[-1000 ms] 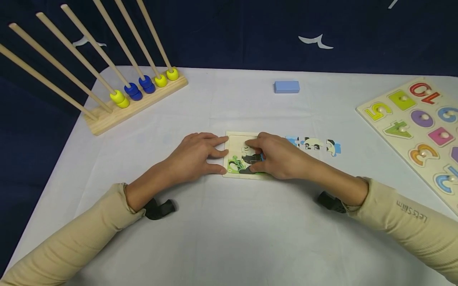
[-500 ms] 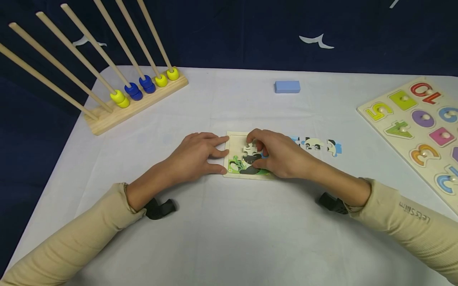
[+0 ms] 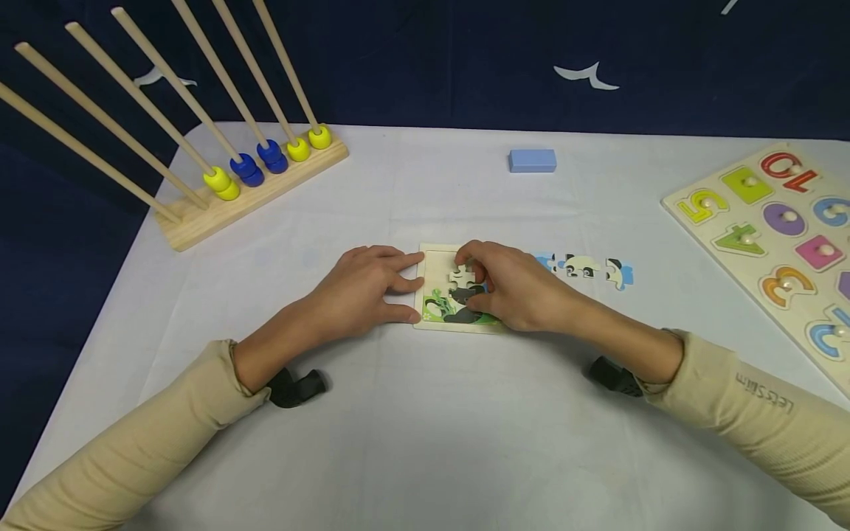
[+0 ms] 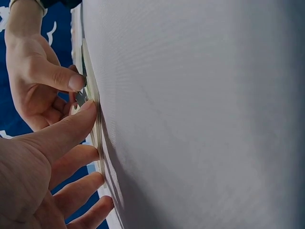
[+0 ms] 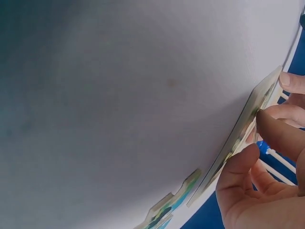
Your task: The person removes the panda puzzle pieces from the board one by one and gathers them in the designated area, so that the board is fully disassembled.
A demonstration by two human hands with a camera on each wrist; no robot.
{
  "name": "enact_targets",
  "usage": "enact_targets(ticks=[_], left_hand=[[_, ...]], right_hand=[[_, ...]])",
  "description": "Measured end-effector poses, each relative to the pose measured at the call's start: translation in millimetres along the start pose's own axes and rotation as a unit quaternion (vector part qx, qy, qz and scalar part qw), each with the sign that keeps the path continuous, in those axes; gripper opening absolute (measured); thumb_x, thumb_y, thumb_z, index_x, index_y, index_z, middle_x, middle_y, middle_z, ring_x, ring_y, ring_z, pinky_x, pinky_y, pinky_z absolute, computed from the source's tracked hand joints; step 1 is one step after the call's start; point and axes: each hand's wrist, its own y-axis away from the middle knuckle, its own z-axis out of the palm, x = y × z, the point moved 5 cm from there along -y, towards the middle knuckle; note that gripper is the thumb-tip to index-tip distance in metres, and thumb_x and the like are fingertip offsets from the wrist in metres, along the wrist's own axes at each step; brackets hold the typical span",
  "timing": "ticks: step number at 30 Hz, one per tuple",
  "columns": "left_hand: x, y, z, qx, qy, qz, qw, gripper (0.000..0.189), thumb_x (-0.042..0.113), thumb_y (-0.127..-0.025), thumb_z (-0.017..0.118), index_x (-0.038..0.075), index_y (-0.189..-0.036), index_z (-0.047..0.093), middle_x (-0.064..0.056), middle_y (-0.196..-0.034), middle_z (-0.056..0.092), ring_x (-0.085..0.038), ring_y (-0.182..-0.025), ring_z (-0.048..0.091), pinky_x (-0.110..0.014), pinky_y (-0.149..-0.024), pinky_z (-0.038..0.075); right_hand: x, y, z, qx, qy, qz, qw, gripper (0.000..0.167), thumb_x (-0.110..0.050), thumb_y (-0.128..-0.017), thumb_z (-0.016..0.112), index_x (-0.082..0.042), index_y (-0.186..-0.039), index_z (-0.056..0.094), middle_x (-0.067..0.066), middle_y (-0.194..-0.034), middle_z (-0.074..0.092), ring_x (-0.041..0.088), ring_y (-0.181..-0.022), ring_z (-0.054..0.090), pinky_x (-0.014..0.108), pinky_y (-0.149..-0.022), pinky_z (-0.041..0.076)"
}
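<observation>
A shallow wooden puzzle tray point(image 3: 438, 259) with a panda picture lies on the white table. My left hand point(image 3: 358, 291) is spread along its left edge, thumb and fingertips touching the rim. Over the tray's right part, my right hand point(image 3: 521, 287) pinches a black-and-white panda puzzle piece point(image 3: 461, 277) between thumb and bent fingers. Green and black pieces point(image 3: 438, 304) fill the tray's near part. That hand covers the tray's right side. Right of it lie loose panda pieces: a partly covered blue one point(image 3: 547, 261), a face piece point(image 3: 582, 266) and an ear piece point(image 3: 620, 273).
A wooden bead abacus point(image 3: 252, 195) with tall rods and yellow and blue beads stands at the back left. A blue block point(image 3: 533, 161) lies at the back. The knobbed number-and-shape board point(image 3: 764, 214) sits at the right edge. A dark blue curtain point(image 3: 432, 66) hangs behind the table.
My right index finger has drawn back from on top of the puzzle piece and bent, leaving more of that piece visible. My left hand has stayed at the tray's edge.
</observation>
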Motion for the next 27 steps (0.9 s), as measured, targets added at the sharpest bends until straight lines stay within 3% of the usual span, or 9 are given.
enact_targets(ticks=[14,27], left_hand=[[0.0,0.0,-0.2,0.004,-0.005,0.012,0.9999,0.051,0.036,-0.085,0.079,0.011,-0.128,0.067,-0.007,-0.15,0.046,-0.03,-0.135,0.042,-0.056,-0.108,0.028],[0.1,-0.7,0.0,0.001,-0.004,0.005,1.0,0.052,0.037,-0.085,0.078,0.011,-0.128,0.066,-0.006,-0.15,0.045,-0.03,-0.136,0.041,-0.057,-0.109,0.027]], right_hand=[[1.3,-0.1,-2.3,0.006,0.017,0.017,0.9997,0.04,-0.003,-0.084,0.077,-0.001,-0.121,0.061,0.004,-0.087,0.059,0.02,-0.074,0.052,0.036,-0.072,0.043],[2.1,8.5,-10.1,0.019,-0.008,0.004,0.9998,0.039,-0.003,-0.084,0.077,-0.003,-0.121,0.062,0.004,-0.091,0.06,0.02,-0.075,0.051,0.036,-0.07,0.043]])
